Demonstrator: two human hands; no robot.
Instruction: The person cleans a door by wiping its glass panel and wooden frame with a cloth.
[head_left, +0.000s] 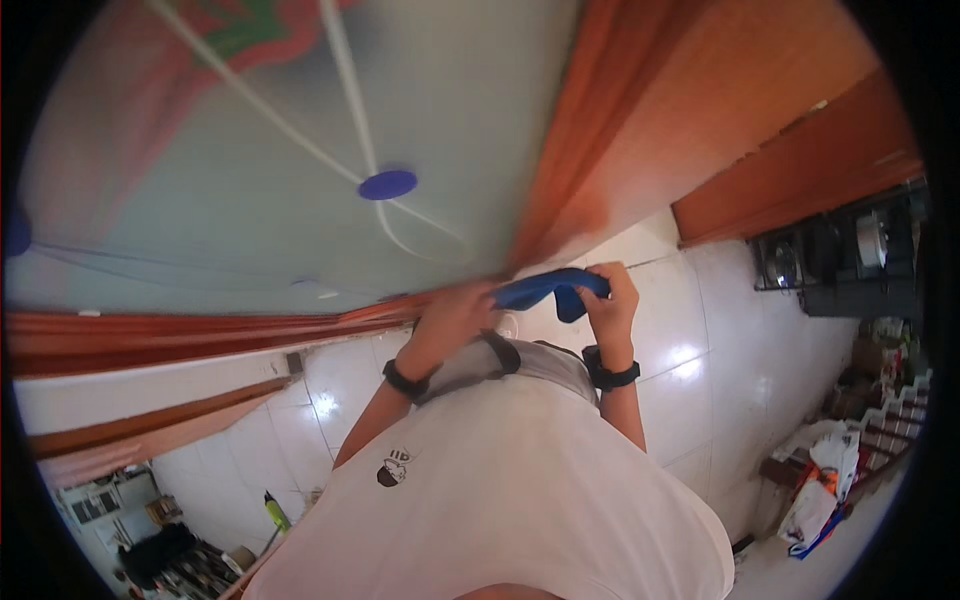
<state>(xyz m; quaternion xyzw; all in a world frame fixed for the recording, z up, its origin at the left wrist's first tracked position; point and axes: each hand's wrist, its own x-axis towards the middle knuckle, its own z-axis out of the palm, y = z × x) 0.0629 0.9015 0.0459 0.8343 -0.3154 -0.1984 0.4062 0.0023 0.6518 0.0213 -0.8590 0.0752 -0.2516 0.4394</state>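
Note:
Between my two hands, in front of my waist, a strip of blue cloth (536, 289) is stretched, with a part of it folded down near the right end. My right hand (613, 300) pinches its right end between thumb and fingers. My left hand (461, 315), blurred, is closed at the cloth's left end; its fingertips are hard to make out. Both wrists bear black bands. Just beyond the hands is a pale grey-green surface (300, 202) in an orange-brown wooden frame (592, 142), with a purple disc (388, 184) and white cords (262, 112) on it.
White floor tiles (667, 322) surround me. A black stove (832, 247) with metal pots stands at the right, above bags (832, 457) beside a stair-like railing (892, 427). A green and black object (277, 512) and dark cluttered items (180, 555) are at the lower left.

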